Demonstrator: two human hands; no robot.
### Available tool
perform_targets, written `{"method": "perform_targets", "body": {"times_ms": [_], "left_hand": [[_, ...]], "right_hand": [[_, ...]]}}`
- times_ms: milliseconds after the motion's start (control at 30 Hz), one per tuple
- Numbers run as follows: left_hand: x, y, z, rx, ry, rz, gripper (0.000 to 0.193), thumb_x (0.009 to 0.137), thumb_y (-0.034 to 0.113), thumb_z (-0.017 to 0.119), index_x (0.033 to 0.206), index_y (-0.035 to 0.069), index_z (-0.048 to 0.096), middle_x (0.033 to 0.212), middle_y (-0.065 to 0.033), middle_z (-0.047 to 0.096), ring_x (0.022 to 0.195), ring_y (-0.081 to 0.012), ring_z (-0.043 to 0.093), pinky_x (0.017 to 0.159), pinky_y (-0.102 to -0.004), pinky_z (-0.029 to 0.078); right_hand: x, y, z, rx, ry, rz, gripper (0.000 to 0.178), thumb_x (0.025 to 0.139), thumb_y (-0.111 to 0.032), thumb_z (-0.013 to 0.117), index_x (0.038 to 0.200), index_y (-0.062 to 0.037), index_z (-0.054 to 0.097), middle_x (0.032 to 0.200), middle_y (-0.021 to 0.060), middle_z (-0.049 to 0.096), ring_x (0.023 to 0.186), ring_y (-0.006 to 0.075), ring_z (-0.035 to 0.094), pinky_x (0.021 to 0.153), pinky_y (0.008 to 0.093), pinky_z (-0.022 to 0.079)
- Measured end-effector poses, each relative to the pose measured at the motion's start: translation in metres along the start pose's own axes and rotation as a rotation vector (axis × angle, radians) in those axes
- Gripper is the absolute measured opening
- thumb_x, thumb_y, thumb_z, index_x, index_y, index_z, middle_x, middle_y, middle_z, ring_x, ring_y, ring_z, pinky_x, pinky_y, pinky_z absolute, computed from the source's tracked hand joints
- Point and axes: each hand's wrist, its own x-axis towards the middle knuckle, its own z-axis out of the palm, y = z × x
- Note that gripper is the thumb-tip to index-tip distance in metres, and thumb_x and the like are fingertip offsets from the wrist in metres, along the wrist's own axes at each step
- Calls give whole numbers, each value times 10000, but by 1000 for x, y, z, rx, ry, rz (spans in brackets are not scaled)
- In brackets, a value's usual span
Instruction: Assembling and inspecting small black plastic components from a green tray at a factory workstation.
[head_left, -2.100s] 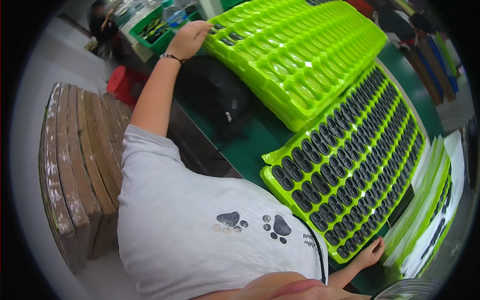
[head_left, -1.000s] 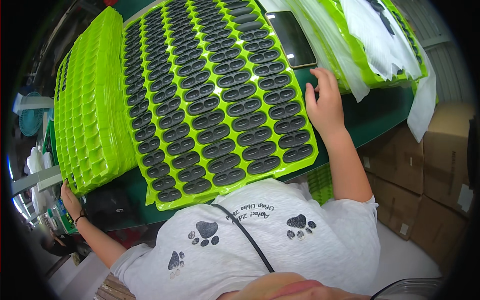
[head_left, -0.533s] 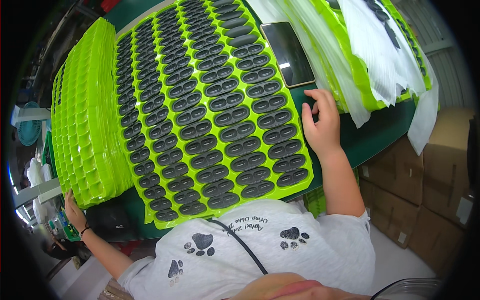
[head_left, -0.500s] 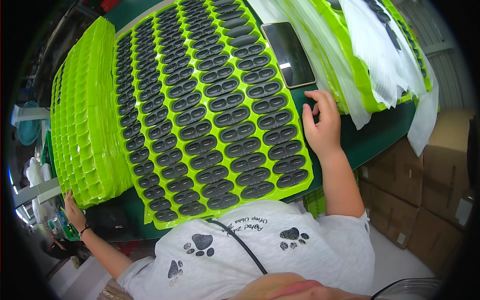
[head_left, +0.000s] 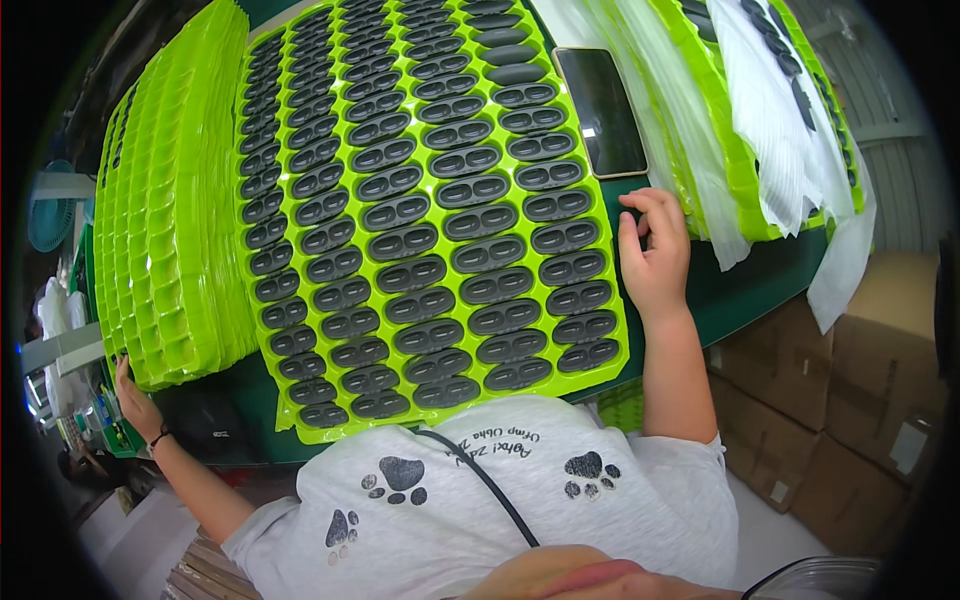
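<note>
In front of me lies a bright green tray (head_left: 622,372) with rows of dark grey oval pieces (head_left: 493,286), most showing two recesses. A few pieces at the far right (head_left: 514,54) show a smooth side. My right hand (head_left: 655,250) rests beside the tray's right edge, below a dark-screened phone (head_left: 603,112). Its fingers are loosely bent, with thumb and fingers apart and nothing between them. At far left, my left hand (head_left: 138,405) has its fingers stretched out by the near corner of a stack of green trays (head_left: 165,230). Whether it touches the stack is unclear.
Another green tray stack (head_left: 735,205) with white sheets (head_left: 765,110) and dark pieces stands at the right of the dark green table (head_left: 730,285). Cardboard boxes (head_left: 790,400) are piled beyond the table's right side. A blue fan (head_left: 50,205) is at far left.
The whole view has shifted slightly, so the trays and the phone appear a little farther right. Both hands stay beside the same things, with little change in their fingers.
</note>
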Motion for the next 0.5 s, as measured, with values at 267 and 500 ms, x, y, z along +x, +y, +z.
{"method": "perform_targets", "body": {"times_ms": [267, 500], "left_hand": [[-17, 57, -8, 243, 82, 108, 279, 963, 75, 439, 1184, 51, 609, 1194, -156, 635, 1142, -304, 592, 978, -390, 461], [-28, 88, -6, 56, 346, 18, 228, 959, 163, 506, 1049, 23, 662, 1089, -154, 667, 1066, -304, 623, 934, -371, 489]], "right_hand": [[-1, 14, 8, -5, -18, -86, 151, 832, 60, 571, 963, -1, 616, 1002, 109, 579, 918, 237, 574, 780, 305, 466], [2, 35, -7, -77, -118, -129, 143, 894, 7, 550, 1025, 16, 603, 1050, 78, 554, 877, 157, 541, 675, 252, 428]]}}
